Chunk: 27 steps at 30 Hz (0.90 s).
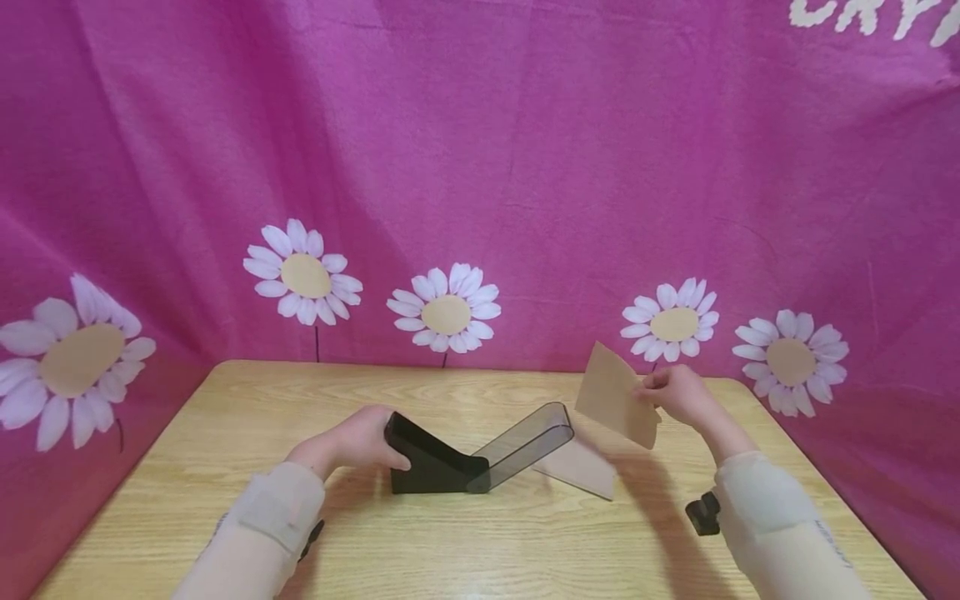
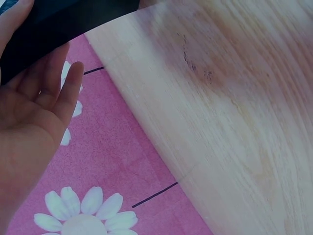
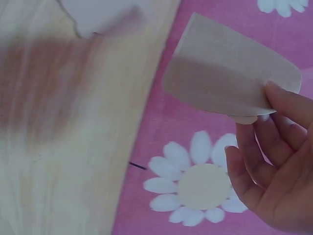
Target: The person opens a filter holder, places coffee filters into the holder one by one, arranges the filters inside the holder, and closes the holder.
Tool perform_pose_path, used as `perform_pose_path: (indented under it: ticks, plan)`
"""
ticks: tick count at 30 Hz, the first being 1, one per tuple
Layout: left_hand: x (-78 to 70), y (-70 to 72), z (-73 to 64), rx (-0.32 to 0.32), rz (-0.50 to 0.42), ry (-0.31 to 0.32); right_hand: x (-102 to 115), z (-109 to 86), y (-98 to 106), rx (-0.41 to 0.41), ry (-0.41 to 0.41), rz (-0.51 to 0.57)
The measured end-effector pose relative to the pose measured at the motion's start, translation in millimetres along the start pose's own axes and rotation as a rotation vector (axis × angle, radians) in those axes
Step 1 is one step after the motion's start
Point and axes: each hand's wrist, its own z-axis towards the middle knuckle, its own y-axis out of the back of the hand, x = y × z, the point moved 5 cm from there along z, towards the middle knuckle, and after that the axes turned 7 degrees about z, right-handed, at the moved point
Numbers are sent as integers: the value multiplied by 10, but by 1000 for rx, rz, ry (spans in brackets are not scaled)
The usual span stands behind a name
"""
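My left hand (image 1: 365,439) grips the left end of a black box (image 1: 431,462), thumb on the near side. In the left wrist view, part of the black box (image 2: 73,24) lies between the thumb and the fingers of that hand (image 2: 34,112). A smoky see-through lid (image 1: 525,446) tilts up and away from the box's right end. To the right, my right hand (image 1: 682,396) pinches a beige card (image 1: 617,396) by its edge, raised above the table. The right wrist view has the thumb over the card (image 3: 230,68) and the fingers of the hand (image 3: 279,161) beneath.
Another pale flat piece (image 1: 581,468) lies on the wooden table (image 1: 300,392), partly behind the lid. A pink cloth (image 1: 480,167) printed with daisies hangs behind and at both sides of the table. Each wrist carries a strap with a black camera (image 1: 702,512).
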Motion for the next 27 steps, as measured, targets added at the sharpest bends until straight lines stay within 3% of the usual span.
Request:
perform_pose_path:
  ticks: [7, 13, 27]
  plan:
    - [0, -13, 12, 15, 3, -6, 335, -28, 192, -72, 72, -7]
    - [-5, -7, 10, 16, -1, 1, 647, -53, 266, -62, 119, 45]
    - [-24, -3, -9, 14, 12, 30, 1212, -106, 73, -1, 186, 99]
